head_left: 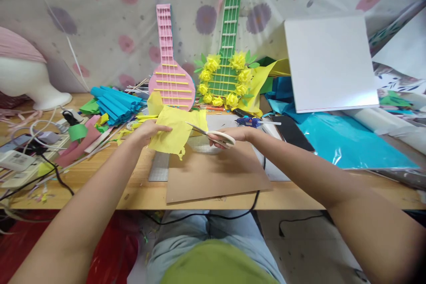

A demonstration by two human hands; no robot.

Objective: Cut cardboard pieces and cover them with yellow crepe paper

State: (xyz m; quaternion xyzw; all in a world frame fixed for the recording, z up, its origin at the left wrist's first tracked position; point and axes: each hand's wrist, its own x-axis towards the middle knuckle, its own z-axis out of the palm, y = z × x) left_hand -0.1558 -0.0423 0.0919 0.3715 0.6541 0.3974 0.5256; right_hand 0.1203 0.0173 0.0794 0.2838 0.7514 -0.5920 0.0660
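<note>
My left hand (148, 131) pinches a crumpled sheet of yellow crepe paper (178, 131) and holds it up over the wooden table (140, 191). My right hand (234, 135) grips a pair of scissors (211, 134) with cream handles. The blades point left, and their tips lie against the paper's right part. Under both hands lies a brown cardboard sheet (214, 173) on a grey cutting mat (159, 166).
A pink paper guitar (169, 71) and a green one with yellow paper flowers (226, 66) lean at the back. Blue folded paper (115, 102), scraps and cables lie left. A glue gun (248, 121), a white board (329, 62) and a blue sheet (346, 142) are right.
</note>
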